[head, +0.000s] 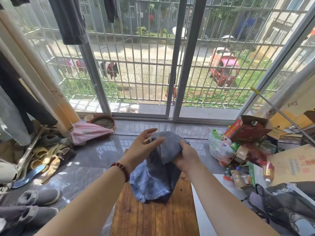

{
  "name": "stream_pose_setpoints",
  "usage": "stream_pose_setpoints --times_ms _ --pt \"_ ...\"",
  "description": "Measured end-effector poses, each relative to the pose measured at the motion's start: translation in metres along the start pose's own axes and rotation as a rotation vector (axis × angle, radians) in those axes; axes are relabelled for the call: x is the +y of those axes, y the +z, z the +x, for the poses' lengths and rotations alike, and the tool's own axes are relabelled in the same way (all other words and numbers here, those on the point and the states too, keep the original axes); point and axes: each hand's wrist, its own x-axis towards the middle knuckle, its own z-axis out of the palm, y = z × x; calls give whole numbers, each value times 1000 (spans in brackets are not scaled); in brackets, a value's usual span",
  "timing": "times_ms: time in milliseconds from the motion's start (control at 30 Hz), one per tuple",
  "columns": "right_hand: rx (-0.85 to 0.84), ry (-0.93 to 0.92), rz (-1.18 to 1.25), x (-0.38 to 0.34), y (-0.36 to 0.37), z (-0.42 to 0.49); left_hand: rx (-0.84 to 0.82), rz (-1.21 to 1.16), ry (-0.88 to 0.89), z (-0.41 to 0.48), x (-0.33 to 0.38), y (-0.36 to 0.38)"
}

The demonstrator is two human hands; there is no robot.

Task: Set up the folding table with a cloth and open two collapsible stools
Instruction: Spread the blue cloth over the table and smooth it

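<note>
You are holding a blue-grey checked cloth (153, 178) over the far end of the wooden slatted table (153, 218); its lower folds hang down and rest on the tabletop. Your right hand (185, 155) grips the bunched top of the cloth, fingers curled over the fabric and thumb beneath. Your left hand (143, 150) is spread wide with relaxed fingers at the cloth's upper left edge. Its fingertips are blurred, so you cannot tell whether they touch the fabric. A red bead bracelet (121, 169) sits on your left wrist.

The rest lies around the table. To its left on the grey tiled floor stand grey padded slippers (39, 196), and further left is a heap of yellow shoes and insoles (46, 159). Beyond the table's far left corner lies a pink striped fabric (88, 133), with a round dish of soil (104, 122) behind it. To the table's right sits a white plastic bag (219, 147) holding green bottles, beside a red carton (245, 130) and flat cardboard (293, 164). Straight past the table's far end is the barred sliding window (141, 65).
</note>
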Motion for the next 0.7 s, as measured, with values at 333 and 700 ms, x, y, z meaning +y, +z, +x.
stream_pose_setpoints --times_ms 333,700 --pt "-109 -4 -70 -7 17 -28 68 435 48 5 -12 8" --pt "-120 -38 -193 -8 6 -38 356 247 -138 12 -7 3"
